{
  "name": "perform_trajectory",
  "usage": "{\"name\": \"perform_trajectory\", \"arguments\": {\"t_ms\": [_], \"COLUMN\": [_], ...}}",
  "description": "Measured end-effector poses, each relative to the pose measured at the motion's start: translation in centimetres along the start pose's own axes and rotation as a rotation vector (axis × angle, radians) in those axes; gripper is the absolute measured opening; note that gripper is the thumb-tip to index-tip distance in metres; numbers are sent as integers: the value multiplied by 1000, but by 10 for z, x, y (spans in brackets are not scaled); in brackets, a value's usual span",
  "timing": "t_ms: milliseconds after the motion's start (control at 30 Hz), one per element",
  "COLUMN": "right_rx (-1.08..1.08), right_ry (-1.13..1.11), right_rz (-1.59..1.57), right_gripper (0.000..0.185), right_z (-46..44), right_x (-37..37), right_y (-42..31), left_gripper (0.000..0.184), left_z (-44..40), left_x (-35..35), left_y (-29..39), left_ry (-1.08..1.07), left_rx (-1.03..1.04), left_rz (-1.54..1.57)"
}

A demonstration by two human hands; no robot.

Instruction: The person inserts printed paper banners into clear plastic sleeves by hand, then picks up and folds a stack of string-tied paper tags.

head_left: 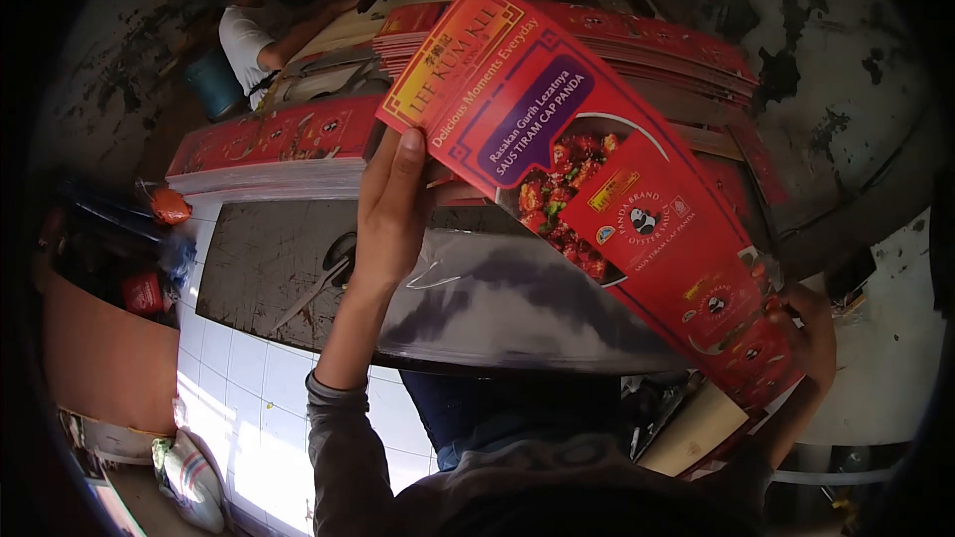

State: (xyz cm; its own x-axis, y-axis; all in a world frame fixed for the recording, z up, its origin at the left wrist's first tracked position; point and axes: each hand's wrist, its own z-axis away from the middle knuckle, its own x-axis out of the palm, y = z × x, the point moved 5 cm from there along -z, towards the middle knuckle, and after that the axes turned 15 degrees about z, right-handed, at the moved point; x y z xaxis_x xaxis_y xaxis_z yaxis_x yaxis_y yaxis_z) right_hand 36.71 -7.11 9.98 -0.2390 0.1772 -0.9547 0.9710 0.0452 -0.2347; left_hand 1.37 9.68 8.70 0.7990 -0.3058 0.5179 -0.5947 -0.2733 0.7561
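A long red printed board (637,209) with a yellow label panel and food pictures slants across the view, held up above the table. My left hand (396,199) grips its upper left edge, thumb on the printed face. At the lower right end, my right hand (808,328) holds the board's edge with bent fingers. Beneath the board lies a clear plastic sheet or film (477,298) on the dark table top (259,268). Scissors (323,288) with dark handles rest on the table, left of the plastic and partly behind my left forearm.
Stacks of red printed boards (279,139) stand along the table's far side, with more (657,40) behind the held board. Another person (249,45) in a white shirt is at the upper left, near a blue bucket (212,89). A striped sack (189,477) sits on the floor.
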Motion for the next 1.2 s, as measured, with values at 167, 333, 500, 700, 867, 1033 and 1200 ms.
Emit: {"name": "perform_trajectory", "arguments": {"t_ms": [167, 333, 500, 700, 867, 1033, 1200], "right_rx": [204, 356, 385, 433, 425, 545, 212], "right_ry": [-178, -246, -171, -202, -193, 114, 856], "right_rz": [-335, -342, -398, -383, -369, 269, 93], "right_gripper": [23, 16, 13, 18, 21, 21, 30], "right_z": [75, 104, 101, 92, 95, 87, 44], "right_x": [75, 120, 144, 148, 147, 97, 67], "right_y": [-5, -10, 3, 4, 4, -6, -99], "left_gripper": [42, 42, 42, 41, 37, 32, 31], "left_z": [-13, -6, -3, 0, 11, 20, 23], "left_x": [38, 44, 49, 44, 40, 36, 36], "left_y": [-45, -86, -85, -87, -96, -103, -106], "left_ry": [-189, -208, -313, -299, -286, -478, -438], "left_rx": [-269, -345, -331, -257, -162, -168, -139], "left_rz": [93, 63, 34, -11, -16, -385, -202]}}
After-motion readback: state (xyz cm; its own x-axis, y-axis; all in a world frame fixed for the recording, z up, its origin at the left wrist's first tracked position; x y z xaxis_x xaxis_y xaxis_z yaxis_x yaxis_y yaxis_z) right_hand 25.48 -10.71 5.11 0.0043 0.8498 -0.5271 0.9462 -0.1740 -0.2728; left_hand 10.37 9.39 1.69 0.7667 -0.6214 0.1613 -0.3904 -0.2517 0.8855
